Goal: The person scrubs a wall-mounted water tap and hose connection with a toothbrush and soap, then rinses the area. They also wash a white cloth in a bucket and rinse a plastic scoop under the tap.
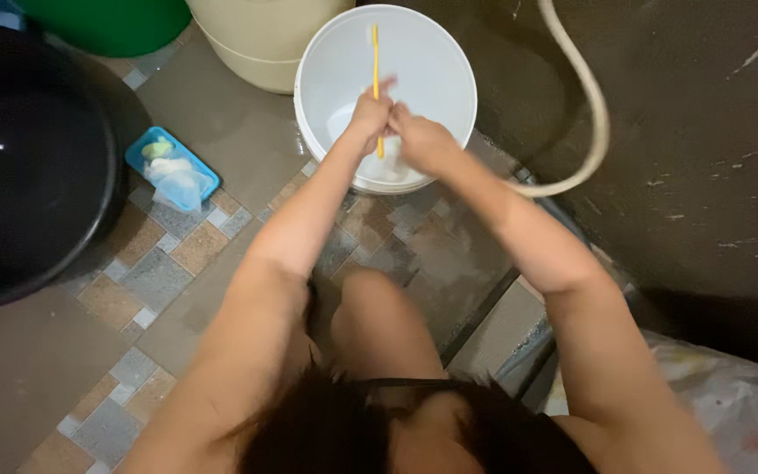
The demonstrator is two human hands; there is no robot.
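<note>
Over the round white plastic bucket, we see left hand and right hand both closed round a thin yellow stick, held upright, seemingly so drips fall inside.

ahead: white bucket, cream bin touching behind-left | right: dark wall, hose looping down it | left: black basin, blue soap tray beside | open: tiled floor between tray and bucket
</note>
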